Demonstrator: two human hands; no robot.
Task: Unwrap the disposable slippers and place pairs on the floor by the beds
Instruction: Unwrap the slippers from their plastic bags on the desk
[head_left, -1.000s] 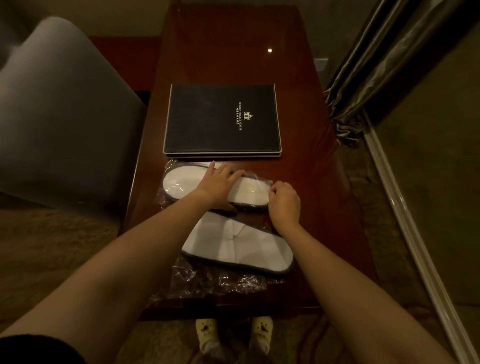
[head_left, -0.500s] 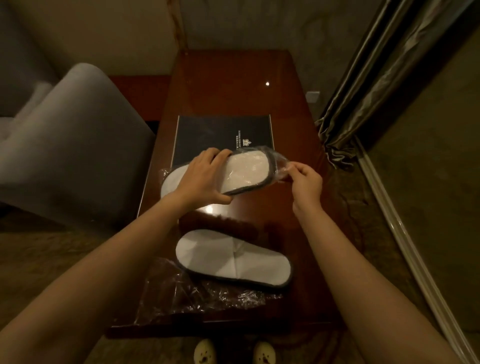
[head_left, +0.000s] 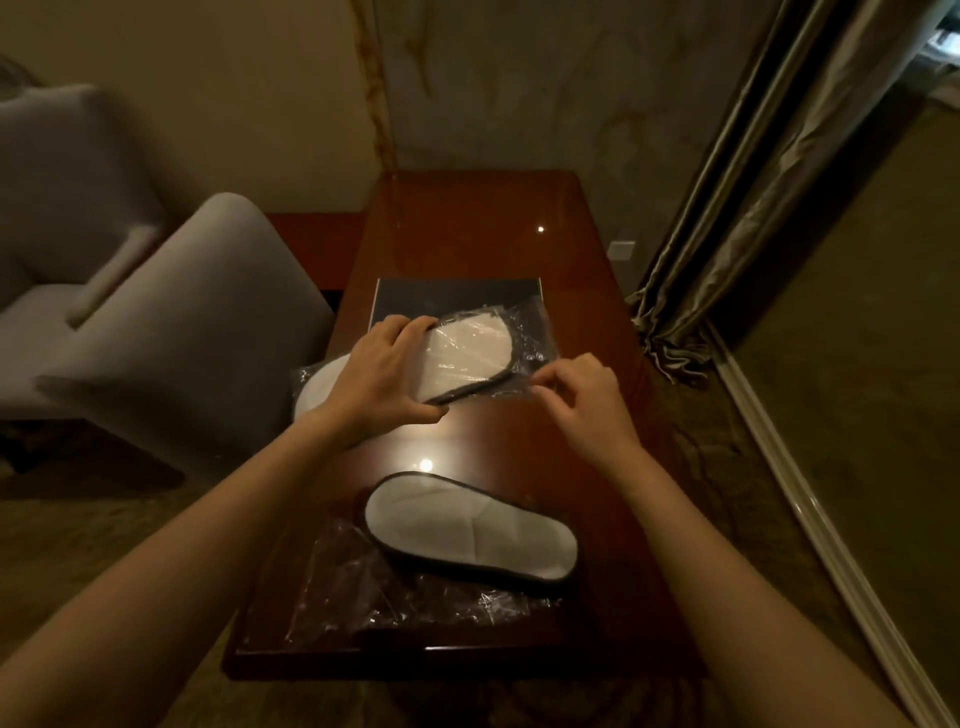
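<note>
A white disposable slipper pack (head_left: 467, 358) with a dark rim, still in clear plastic, is lifted above the wooden table (head_left: 467, 234). My left hand (head_left: 382, 379) grips its middle from the left. My right hand (head_left: 582, 395) pinches the loose plastic at its right end. An unwrapped white slipper pair (head_left: 467, 525), stacked flat, lies nearer to me on the table, resting partly on an empty clear wrapper (head_left: 363, 592). The heel end of the held pack shows white behind my left wrist.
A black folder (head_left: 457, 296) lies on the table beyond my hands. A grey armchair (head_left: 156, 322) stands to the left. Curtains (head_left: 753, 208) hang at the right, above a pale floor trim (head_left: 831, 545). Carpet surrounds the table.
Both hands lifted the wrapped slipper pack off the table. My right hand shifted to pinch the plastic at its right end. The camera view tilted up.
</note>
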